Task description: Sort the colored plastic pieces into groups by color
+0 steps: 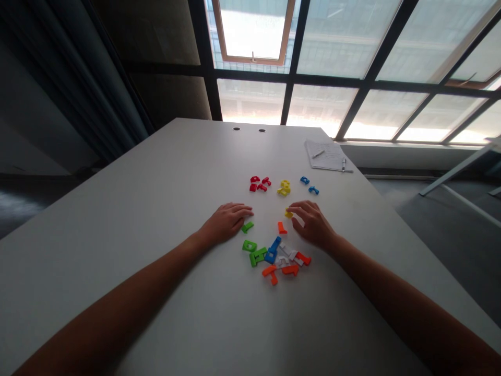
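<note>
My left hand lies low over the table with its fingers stretched out. Right beside its thumb is a green plastic piece; whether they touch I cannot tell. My right hand has its fingertips on a small yellow plastic piece, partly covered by them. Between the hands lies an orange piece. Closer to me is a mixed pile: green pieces, blue pieces, white pieces and orange pieces.
Beyond my hands sit red pieces, a yellow cluster and two blue pieces on the white table. Paper sheets with a pen rest near the right edge. Windows stand behind.
</note>
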`<action>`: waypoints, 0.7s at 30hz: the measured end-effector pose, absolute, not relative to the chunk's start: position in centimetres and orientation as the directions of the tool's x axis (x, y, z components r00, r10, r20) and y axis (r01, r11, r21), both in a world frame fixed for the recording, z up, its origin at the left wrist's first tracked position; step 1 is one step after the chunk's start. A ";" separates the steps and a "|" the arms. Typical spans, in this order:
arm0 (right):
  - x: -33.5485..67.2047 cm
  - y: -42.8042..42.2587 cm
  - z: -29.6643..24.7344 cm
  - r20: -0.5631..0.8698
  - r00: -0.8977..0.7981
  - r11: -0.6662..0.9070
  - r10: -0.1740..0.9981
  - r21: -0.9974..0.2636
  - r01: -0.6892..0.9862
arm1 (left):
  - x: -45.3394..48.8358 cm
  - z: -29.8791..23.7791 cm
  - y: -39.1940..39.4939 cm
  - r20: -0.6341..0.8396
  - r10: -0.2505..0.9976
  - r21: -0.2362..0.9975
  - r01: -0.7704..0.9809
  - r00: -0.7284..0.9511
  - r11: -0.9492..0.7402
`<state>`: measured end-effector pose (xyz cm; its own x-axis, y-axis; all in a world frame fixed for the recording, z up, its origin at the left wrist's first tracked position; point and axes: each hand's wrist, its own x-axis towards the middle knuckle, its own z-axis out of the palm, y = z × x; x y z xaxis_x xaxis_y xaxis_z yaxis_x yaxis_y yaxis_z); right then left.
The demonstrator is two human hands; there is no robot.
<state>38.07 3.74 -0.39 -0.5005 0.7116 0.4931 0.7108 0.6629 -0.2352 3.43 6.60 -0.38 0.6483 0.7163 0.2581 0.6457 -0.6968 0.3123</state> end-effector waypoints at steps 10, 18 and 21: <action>38.3 3.8 0.1 0.523 -0.435 0.602 0.733 -0.199 0.774 | 3.4 -0.4 6.6 0.264 0.713 0.313 0.642 0.649 -0.700; 37.5 3.2 0.2 0.366 -0.403 0.484 0.839 -0.159 0.861 | 3.4 -0.4 6.6 0.265 0.712 0.303 0.645 0.650 -0.702; 37.4 3.5 -0.1 0.399 -0.402 0.491 0.824 -0.150 0.858 | 3.4 -0.5 6.7 0.274 0.711 0.308 0.642 0.647 -0.703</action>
<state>37.45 3.51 -0.06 -0.4019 0.8241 0.3992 0.8581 0.4911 -0.1500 3.38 6.65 -0.46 0.6475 0.7113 0.2736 0.6417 -0.7025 0.3078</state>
